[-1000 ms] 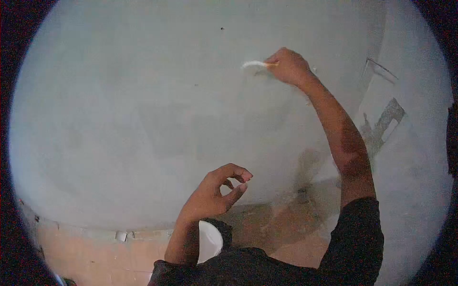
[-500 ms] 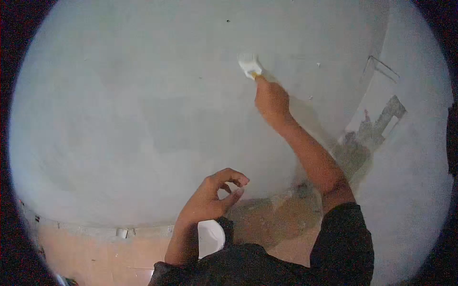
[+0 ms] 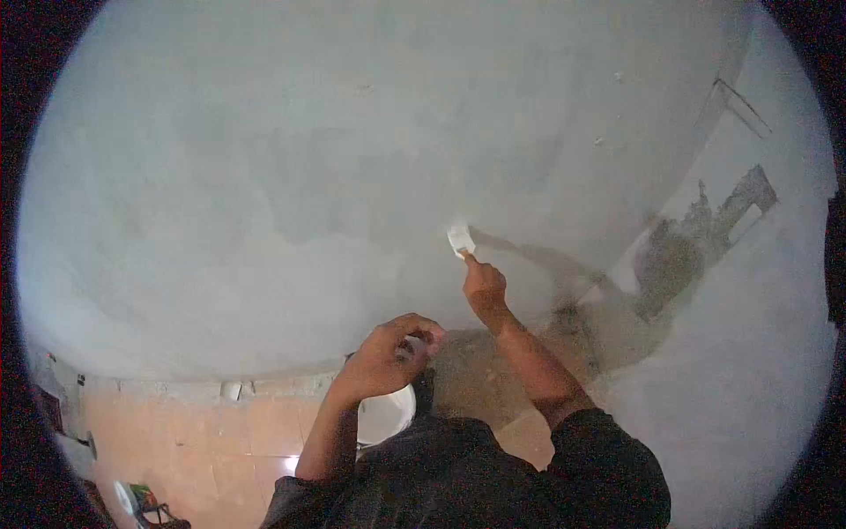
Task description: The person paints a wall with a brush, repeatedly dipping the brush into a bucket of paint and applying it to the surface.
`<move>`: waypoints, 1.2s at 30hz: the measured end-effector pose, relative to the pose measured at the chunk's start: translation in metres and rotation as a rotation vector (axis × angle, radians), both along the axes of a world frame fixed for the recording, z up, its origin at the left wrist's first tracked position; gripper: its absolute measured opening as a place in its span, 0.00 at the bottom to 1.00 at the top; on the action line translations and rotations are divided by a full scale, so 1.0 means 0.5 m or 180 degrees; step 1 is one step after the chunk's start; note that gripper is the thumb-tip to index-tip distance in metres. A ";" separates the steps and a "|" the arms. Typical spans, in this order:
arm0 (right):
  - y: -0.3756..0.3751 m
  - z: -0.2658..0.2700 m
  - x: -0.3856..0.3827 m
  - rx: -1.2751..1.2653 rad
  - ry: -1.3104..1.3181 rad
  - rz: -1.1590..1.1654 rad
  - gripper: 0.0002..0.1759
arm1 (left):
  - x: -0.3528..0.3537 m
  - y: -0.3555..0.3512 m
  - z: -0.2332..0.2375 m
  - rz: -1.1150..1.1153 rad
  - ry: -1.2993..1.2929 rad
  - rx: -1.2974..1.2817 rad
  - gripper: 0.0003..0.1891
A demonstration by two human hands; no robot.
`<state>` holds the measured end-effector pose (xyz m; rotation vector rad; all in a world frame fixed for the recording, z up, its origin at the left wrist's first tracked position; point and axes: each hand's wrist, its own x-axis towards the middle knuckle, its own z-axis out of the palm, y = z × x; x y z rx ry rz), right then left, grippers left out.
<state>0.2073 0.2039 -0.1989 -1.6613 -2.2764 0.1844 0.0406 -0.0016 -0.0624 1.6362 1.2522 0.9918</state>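
My right hand point(image 3: 486, 289) is closed around the handle of a paintbrush point(image 3: 460, 240). The brush's pale head presses against the lower part of a grey-white wall point(image 3: 264, 159). In front of my body hangs my left hand point(image 3: 395, 354), its fingers loosely curled with a gap inside the curve and nothing visible in them. Below that hand is a white bucket point(image 3: 388, 416), partly covered by my wrist and dark shirt.
The wall meets a side wall point(image 3: 731, 370) at a corner on the right, where bare grey patches point(image 3: 674, 256) show. An orange-tan tiled floor point(image 3: 203, 432) runs along the wall's foot. At lower left lies a white and green item point(image 3: 132, 498) beside something dark.
My right hand has brought the paintbrush down the wall, from high up to near its lower part. My left hand has curled slightly more. The view has shifted, showing more floor.
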 end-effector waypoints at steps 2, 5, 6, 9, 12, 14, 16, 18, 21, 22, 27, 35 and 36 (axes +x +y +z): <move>-0.017 -0.061 0.018 0.0122 0.0529 0.0240 0.16 | 0.002 0.004 -0.025 0.0142 -0.0086 -0.0027 0.12; -0.056 -0.250 0.046 0.0123 0.0992 0.0442 0.09 | 0.000 0.004 -0.099 0.0447 -0.0375 -0.0175 0.11; -0.083 -0.298 0.047 -0.0227 0.1184 0.0374 0.11 | -0.007 -0.001 -0.123 0.0479 -0.0334 -0.0344 0.10; -0.187 -0.325 0.048 -0.0936 0.1579 0.0169 0.16 | -0.014 -0.024 -0.148 0.0717 -0.0342 -0.0643 0.09; -0.249 -0.376 0.047 -0.2209 0.1346 0.0449 0.22 | -0.040 -0.046 -0.211 0.1389 0.0032 -0.0833 0.11; -0.275 -0.443 0.042 -0.2651 0.1073 0.0417 0.24 | -0.051 -0.063 -0.247 0.1581 -0.0016 -0.0867 0.11; -0.294 -0.409 0.032 -0.3246 0.1338 0.0453 0.24 | -0.058 -0.069 -0.261 0.1751 0.0062 -0.1046 0.11; -0.309 -0.394 0.027 -0.3629 0.1276 0.0374 0.27 | -0.067 -0.089 -0.304 0.1796 -0.0103 -0.0914 0.11; -0.308 -0.457 -0.018 -0.3463 0.0917 0.0342 0.27 | -0.077 -0.119 -0.337 0.1928 -0.0138 -0.1150 0.11; -0.326 -0.478 -0.029 -0.3442 0.0748 0.0570 0.25 | -0.081 -0.151 -0.342 0.1966 -0.0119 -0.1223 0.11; -0.379 -0.516 -0.106 -0.3487 0.0531 0.1040 0.18 | -0.119 -0.245 -0.359 0.2311 -0.0181 -0.1249 0.12; -0.437 -0.609 -0.227 -0.5580 0.1836 -0.1706 0.06 | -0.142 -0.339 -0.384 0.2493 -0.0211 -0.1567 0.12; -0.440 -0.659 -0.226 -0.5904 0.2124 -0.1819 0.06 | -0.146 -0.351 -0.396 0.2475 -0.0294 -0.1613 0.11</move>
